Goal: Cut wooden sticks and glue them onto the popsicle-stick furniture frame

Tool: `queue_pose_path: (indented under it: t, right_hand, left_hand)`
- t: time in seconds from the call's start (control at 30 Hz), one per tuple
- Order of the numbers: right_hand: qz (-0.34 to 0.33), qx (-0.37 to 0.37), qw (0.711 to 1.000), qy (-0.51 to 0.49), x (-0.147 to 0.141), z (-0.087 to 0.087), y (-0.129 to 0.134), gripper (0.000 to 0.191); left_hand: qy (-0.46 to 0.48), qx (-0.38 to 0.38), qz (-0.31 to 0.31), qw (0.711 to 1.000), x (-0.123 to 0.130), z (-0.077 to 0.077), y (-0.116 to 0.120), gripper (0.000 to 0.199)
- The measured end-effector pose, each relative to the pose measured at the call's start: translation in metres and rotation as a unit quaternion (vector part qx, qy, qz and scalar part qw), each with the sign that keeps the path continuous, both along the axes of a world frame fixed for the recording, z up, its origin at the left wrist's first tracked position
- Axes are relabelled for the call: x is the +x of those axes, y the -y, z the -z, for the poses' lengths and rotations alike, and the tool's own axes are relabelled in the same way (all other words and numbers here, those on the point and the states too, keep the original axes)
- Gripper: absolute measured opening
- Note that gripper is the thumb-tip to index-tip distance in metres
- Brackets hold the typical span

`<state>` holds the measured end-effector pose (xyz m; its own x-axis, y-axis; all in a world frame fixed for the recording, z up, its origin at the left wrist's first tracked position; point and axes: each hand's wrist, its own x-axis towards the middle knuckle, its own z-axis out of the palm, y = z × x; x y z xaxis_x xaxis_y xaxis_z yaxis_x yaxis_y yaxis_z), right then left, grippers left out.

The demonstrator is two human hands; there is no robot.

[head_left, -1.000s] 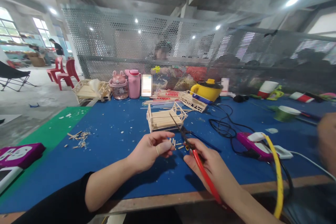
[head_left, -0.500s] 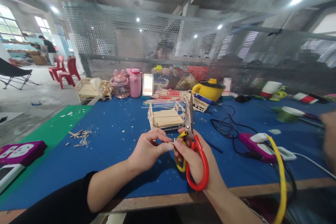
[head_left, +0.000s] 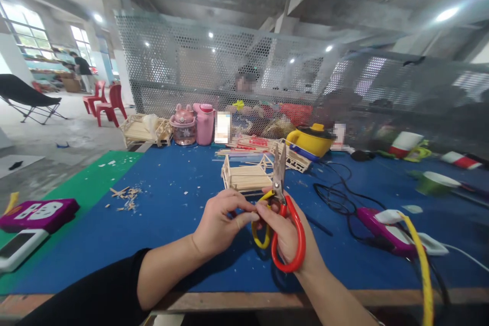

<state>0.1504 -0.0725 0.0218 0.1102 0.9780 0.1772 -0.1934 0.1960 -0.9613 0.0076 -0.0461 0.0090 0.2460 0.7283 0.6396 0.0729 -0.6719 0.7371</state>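
My right hand [head_left: 284, 229] is closed around a pair of scissors [head_left: 279, 181] with one red and one yellow handle loop. The blades point up and away from me, slightly apart. Thumb and fingers of my left hand [head_left: 225, 221] are pinched together, meeting the right hand's fingertips; whatever small thing lies between them is too hidden to make out. Just beyond the hands stands a small model bed [head_left: 248, 175] built of pale wooden sticks. Loose sticks [head_left: 248, 143], some with red on them, lie in a pile behind it.
Stick scraps [head_left: 128, 197] lie on the blue mat at left. Further stick models [head_left: 143, 130], a pink bottle [head_left: 205, 125] and a yellow pot [head_left: 311, 141] line the back before a perforated metal screen. At right are black cables and a purple power strip [head_left: 385, 229].
The scissor blades have spread apart a little. The pale bit earlier visible between my fingertips is now covered. My view has turned slightly left, and a person's hand at the right edge is gone from view.
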Motion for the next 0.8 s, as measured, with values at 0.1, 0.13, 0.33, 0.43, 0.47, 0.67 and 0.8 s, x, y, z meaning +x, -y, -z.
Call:
queue_pose_path:
  t: [0.1, 0.13, 0.33, 0.43, 0.47, 0.67, 0.8]
  right_hand:
    - [-0.023, -0.019, 0.999, -0.034, 0.001, 0.005, -0.002, 0.047]
    - [-0.028, -0.022, 0.999, -0.041, 0.001, 0.007, -0.002, 0.047]
    - [-0.001, 0.008, 1.000, 0.027, 0.001, -0.001, -0.007, 0.047]
    - [0.002, 0.041, 0.995, 0.094, -0.003, -0.016, -0.014, 0.048]
    - [0.000, 0.052, 0.992, 0.113, -0.004, -0.020, -0.017, 0.047]
    - [-0.001, 0.078, 0.991, 0.111, -0.011, -0.015, -0.029, 0.050]
    - [-0.026, 0.045, 0.997, 0.058, -0.008, -0.001, -0.021, 0.049]
  left_hand:
    - [-0.002, 0.011, -0.006, 1.000, -0.001, 0.001, -0.002, 0.013]
    - [-0.007, 0.011, -0.009, 1.000, -0.001, 0.002, -0.003, 0.013]
    - [-0.034, 0.006, -0.009, 0.999, -0.002, 0.000, -0.005, 0.016]
    - [-0.024, 0.004, -0.035, 0.999, -0.003, -0.002, -0.008, 0.015]
    - [-0.025, 0.009, -0.048, 0.998, -0.004, -0.003, -0.009, 0.015]
    - [-0.066, 0.067, -0.097, 0.991, -0.011, -0.006, -0.015, 0.014]
    - [-0.023, -0.001, -0.113, 0.993, -0.012, -0.008, -0.018, 0.017]
